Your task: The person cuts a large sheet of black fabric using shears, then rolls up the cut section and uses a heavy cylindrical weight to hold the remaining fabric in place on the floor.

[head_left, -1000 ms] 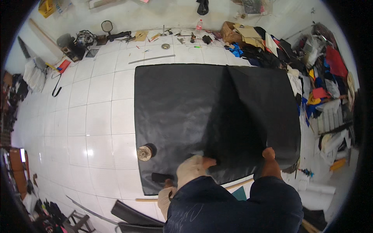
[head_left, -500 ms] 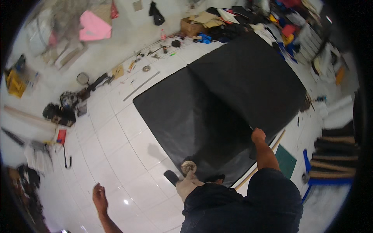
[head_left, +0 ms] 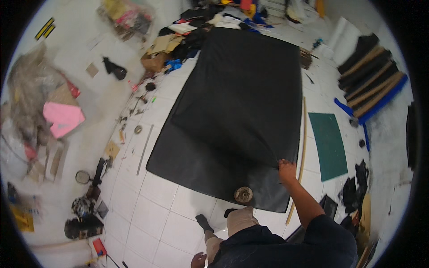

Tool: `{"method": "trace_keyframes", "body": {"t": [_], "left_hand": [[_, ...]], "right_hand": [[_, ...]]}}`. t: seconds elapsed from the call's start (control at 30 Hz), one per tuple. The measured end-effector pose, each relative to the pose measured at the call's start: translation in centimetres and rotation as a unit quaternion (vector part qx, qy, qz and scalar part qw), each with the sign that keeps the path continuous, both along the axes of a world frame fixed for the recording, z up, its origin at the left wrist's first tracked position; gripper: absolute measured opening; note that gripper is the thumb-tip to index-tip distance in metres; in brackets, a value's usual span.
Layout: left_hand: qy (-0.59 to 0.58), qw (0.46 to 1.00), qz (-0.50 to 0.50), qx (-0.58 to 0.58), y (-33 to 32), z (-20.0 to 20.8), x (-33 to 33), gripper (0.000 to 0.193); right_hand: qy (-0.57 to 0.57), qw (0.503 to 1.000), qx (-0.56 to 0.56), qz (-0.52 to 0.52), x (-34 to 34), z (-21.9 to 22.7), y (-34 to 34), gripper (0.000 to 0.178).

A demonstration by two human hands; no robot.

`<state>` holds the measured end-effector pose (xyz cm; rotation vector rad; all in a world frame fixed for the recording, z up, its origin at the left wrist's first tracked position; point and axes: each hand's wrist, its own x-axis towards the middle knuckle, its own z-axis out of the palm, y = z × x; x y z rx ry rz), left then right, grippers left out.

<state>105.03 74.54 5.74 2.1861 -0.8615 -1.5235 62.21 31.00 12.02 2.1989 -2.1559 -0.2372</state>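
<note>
A large black sheet [head_left: 232,107], leather-like and slightly glossy, lies spread over the white tiled floor, with soft folds near its front half. At its right side my right hand [head_left: 287,170] has its fingers closed on the sheet and pulls up a crease. My left hand [head_left: 199,260] hangs low at the bottom edge, partly cut off, its fingers loosely apart and holding nothing. On the sheet's near edge, by my feet, sits a round brownish disc-shaped weight [head_left: 243,194].
A long wooden stick [head_left: 303,147] lies along the sheet's right edge, beside a green mat [head_left: 328,145]. Dark rolls [head_left: 373,80] lean at the right wall. A metal ruler [head_left: 145,149] and small tools lie left; heaped fabric scraps [head_left: 219,18] lie beyond the sheet.
My view has turned rightward. The folded-over flap of the sheet now lies spread out, with my right hand still gripping its right side. My left hand has dropped toward the lower edge.
</note>
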Motion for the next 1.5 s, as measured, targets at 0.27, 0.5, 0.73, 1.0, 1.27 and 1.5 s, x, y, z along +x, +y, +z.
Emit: {"method": "trace_keyframes", "body": {"t": [0.27, 0.5, 0.73, 1.0, 1.27, 1.5], "left_hand": [[-0.177, 0.961, -0.206, -0.044, -9.7, -5.2, 19.3, 0.029], [-0.199, 0.963, -0.178, -0.025, -12.9, -4.1, 25.2, 0.036], [-0.112, 0.946, -0.303, 0.008, -13.0, -14.0, 17.9, 0.042], [-0.185, 0.809, -0.491, -0.264, -34.7, -31.0, 1.5, 0.060], [-0.321, 0.528, -0.670, -0.410, -48.7, -43.8, -8.5, 0.057], [-0.333, 0.536, -0.680, -0.375, -50.8, -47.0, -6.4, 0.027]], "right_hand": [[-0.083, 0.994, -0.044, -0.054, 2.8, 3.2, 15.1, 0.030], [-0.143, 0.986, -0.045, -0.065, 8.7, 0.7, 23.8, 0.030], [-0.165, 0.973, -0.018, -0.158, 7.0, -12.6, 30.0, 0.044], [-0.174, 0.966, -0.039, -0.187, -1.5, -35.2, 29.5, 0.054], [-0.158, 0.958, -0.180, -0.157, -3.9, -52.3, 22.0, 0.057], [-0.175, 0.917, -0.202, -0.297, -7.3, -58.4, 20.0, 0.069]]}}
